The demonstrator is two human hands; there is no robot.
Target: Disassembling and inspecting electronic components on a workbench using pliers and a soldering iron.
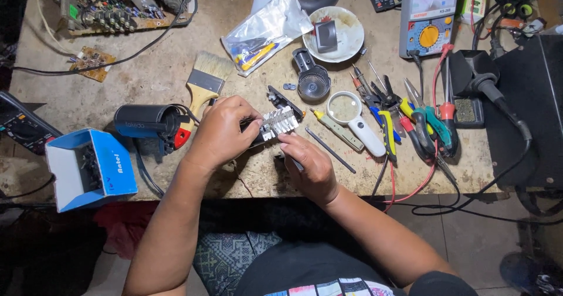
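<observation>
Near the front edge of the surface (88, 97), a small finned metal part (279, 122) was held by both hands. The left hand (221, 131) was closed around its dark end; the right hand (309, 166) pinched it from below. It seemed that the part was being inspected; a steady hold would be needed. Farther back, a magnifying glass (352, 117) and a paintbrush (205, 84) were lying.

Bright, even light on the workbench (88, 97) (sharp throughout), floor below perhaps underexposed.

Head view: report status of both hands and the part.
Left hand grips finned metal part. Right hand steadies it from below. Magnifying glass close beside.
</observation>
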